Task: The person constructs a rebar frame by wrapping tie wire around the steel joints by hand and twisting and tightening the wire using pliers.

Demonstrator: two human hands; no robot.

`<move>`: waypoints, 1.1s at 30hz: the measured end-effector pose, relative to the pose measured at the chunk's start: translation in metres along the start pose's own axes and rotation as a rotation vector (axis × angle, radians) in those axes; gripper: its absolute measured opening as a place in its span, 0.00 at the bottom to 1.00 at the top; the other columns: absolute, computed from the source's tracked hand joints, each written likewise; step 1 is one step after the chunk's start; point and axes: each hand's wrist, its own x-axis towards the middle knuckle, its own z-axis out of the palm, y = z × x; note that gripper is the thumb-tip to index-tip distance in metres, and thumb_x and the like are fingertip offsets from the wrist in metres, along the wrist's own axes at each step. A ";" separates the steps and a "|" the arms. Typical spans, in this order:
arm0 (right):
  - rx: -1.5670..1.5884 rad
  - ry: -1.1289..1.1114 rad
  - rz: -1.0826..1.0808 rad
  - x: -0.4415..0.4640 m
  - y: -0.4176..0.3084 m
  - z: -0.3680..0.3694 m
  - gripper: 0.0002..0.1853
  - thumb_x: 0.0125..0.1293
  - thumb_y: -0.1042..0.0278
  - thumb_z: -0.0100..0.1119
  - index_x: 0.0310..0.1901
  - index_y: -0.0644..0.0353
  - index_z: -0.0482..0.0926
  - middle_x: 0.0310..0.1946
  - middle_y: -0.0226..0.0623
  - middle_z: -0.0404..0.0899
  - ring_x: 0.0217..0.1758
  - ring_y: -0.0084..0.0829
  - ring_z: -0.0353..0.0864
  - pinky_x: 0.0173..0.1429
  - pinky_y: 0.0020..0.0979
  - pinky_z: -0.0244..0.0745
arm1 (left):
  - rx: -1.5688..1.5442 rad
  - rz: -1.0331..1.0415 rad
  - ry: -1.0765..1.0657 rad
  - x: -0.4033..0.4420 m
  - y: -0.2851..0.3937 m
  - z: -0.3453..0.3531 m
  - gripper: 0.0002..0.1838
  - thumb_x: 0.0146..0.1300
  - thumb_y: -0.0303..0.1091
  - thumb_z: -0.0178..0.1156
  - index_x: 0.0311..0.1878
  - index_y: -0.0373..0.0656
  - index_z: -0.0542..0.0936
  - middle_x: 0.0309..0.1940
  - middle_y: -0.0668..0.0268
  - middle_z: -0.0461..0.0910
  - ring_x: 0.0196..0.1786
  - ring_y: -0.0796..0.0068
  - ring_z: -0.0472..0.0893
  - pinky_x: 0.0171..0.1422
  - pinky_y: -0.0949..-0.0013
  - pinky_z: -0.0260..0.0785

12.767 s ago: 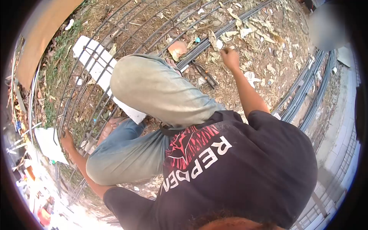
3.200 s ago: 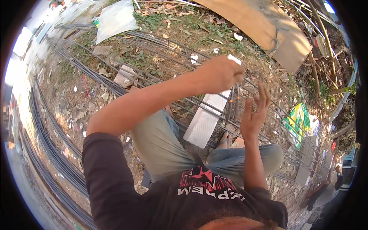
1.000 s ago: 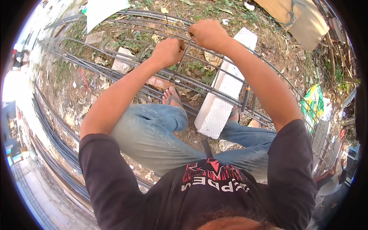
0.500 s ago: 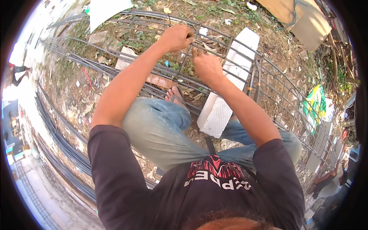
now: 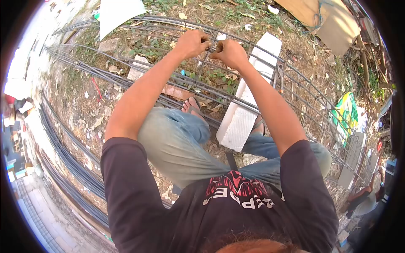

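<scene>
Long dark bars and cross ties form a rebar cage [image 5: 202, 63] over the ground. My left hand [image 5: 192, 44] is closed at a tie on the far side of the cage, fingertips pinched. Just right of it, my right hand [image 5: 230, 54] is closed too, its curled fingertips at the same crossing. Whatever lies between the fingers is too small to make out. A white foam block [image 5: 242, 114] crosses under the cage to the right. Pincers [image 5: 278, 78] with orange-marked handles hang on the cage beside the block, partly behind my right forearm.
Loose bars [image 5: 71, 147] run along the ground at left. A pale sheet [image 5: 118, 14] lies at the upper left, a brown board [image 5: 337, 31] at the upper right. A green-yellow bag [image 5: 346, 114] is at right, and another person [image 5: 365, 204] is at the lower right.
My right hand has moved up beside my left hand, its fingers now curled at the crossing. My left hand has shifted only slightly. Earlier, both hands were off the cage, and then on its far bars.
</scene>
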 end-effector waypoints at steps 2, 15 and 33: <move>0.005 -0.114 0.058 0.015 0.003 0.001 0.25 0.51 0.43 0.80 0.39 0.57 0.86 0.37 0.46 0.89 0.45 0.47 0.89 0.51 0.46 0.82 | -0.003 0.011 0.002 0.001 -0.002 -0.001 0.16 0.67 0.45 0.68 0.48 0.43 0.90 0.41 0.54 0.90 0.44 0.52 0.88 0.52 0.55 0.79; -0.251 -0.080 -0.023 -0.002 -0.009 0.011 0.29 0.69 0.36 0.60 0.36 0.61 0.89 0.35 0.47 0.89 0.42 0.49 0.91 0.49 0.48 0.85 | -0.295 -0.144 -0.049 0.005 -0.010 0.003 0.16 0.62 0.44 0.74 0.42 0.39 0.92 0.36 0.57 0.91 0.38 0.69 0.87 0.47 0.62 0.78; 0.252 -0.151 -0.177 0.012 0.021 -0.012 0.26 0.74 0.64 0.57 0.68 0.69 0.74 0.62 0.52 0.83 0.65 0.48 0.83 0.68 0.43 0.76 | -0.302 -0.172 -0.027 -0.006 -0.005 -0.003 0.16 0.63 0.46 0.73 0.42 0.43 0.93 0.34 0.60 0.91 0.36 0.70 0.86 0.45 0.62 0.76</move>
